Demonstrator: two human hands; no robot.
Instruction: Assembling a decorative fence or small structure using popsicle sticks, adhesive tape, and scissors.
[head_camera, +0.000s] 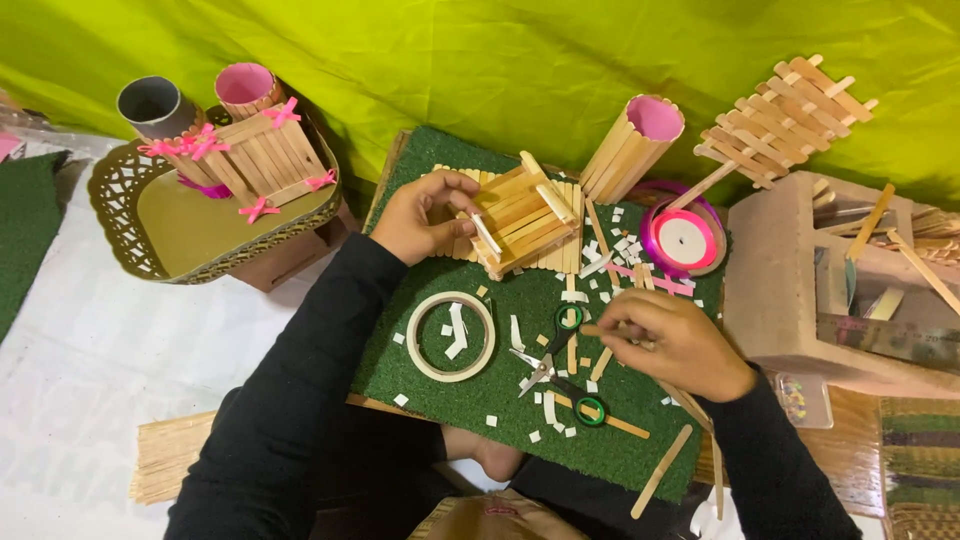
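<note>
My left hand (425, 215) grips the left side of a small box built of craft sticks (520, 215), which rests on a flat panel of sticks on the green turf mat (440, 420). My right hand (675, 340) pinches a thin craft stick (598, 330) just right of the green-handled scissors (560, 365), which lie open on the mat. A ring of white tape (450, 337) lies below my left hand. Small white paper scraps are scattered over the mat.
A stick-covered cup with pink lining (635, 145) and a pink ribbon spool (685, 240) stand at the mat's far right. A cardboard organiser (780, 270) with sticks and a ruler sits right. A gold tray (180, 225) with stick holders is left. Loose sticks (660, 470) lie near.
</note>
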